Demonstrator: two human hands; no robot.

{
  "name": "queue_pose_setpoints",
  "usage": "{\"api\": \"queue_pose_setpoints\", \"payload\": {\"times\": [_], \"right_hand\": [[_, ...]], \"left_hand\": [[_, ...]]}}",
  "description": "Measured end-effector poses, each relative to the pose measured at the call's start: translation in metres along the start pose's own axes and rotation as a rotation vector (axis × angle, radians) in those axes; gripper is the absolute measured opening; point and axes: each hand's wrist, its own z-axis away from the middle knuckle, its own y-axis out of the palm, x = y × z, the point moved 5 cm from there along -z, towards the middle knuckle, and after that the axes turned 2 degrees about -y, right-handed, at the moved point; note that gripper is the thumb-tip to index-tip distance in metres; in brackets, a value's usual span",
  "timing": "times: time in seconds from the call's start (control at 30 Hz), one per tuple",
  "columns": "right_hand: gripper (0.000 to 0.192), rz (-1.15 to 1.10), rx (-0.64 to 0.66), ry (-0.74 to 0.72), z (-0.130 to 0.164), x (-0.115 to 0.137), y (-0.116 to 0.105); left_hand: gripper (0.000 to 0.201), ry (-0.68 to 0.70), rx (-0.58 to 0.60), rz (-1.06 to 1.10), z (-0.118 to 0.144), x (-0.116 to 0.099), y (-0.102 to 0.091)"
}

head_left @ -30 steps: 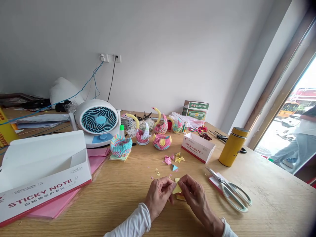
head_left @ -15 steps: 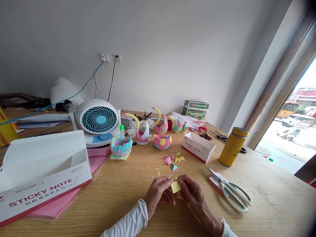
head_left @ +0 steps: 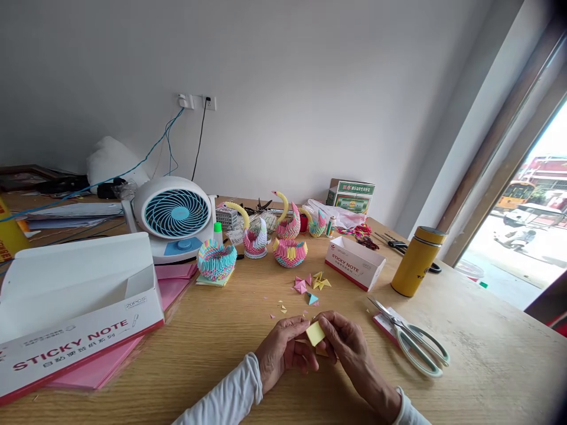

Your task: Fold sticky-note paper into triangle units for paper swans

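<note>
A small yellow piece of paper (head_left: 315, 334) is held up between my two hands, above the near middle of the wooden table. My right hand (head_left: 348, 348) pinches its right side between thumb and fingers. On the other side, my left hand (head_left: 286, 348) has its thumb and forefinger at the paper's upper left edge, its other fingers loosely curled below. Beneath the hands, partly hidden, another yellowish piece lies on the table. Just beyond them are a blue folded triangle (head_left: 312, 298), pink folded pieces (head_left: 300, 284) and yellow folded pieces (head_left: 321, 281), with tiny scraps around.
Scissors (head_left: 411, 339) lie to the right, near a yellow flask (head_left: 417, 261). A small sticky note box (head_left: 354, 263) stands behind. Folded-paper swans (head_left: 255, 242) and bowls (head_left: 290, 252) line the back. A fan (head_left: 177, 215) and a large open box (head_left: 84, 313) occupy the left.
The yellow paper has turned slightly between my hands. My left hand's lower fingers have shifted a little to the right. The whole view has moved slightly.
</note>
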Motion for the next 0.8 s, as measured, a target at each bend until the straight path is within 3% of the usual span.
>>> {"api": "queue_pose_setpoints", "payload": {"times": [0.8], "right_hand": [[0.042, -0.106, 0.008, 0.038, -0.0006, -0.0026, -0.0018]], "left_hand": [[0.028, 0.007, 0.067, -0.025, -0.0009, 0.0002, -0.0005]]}}
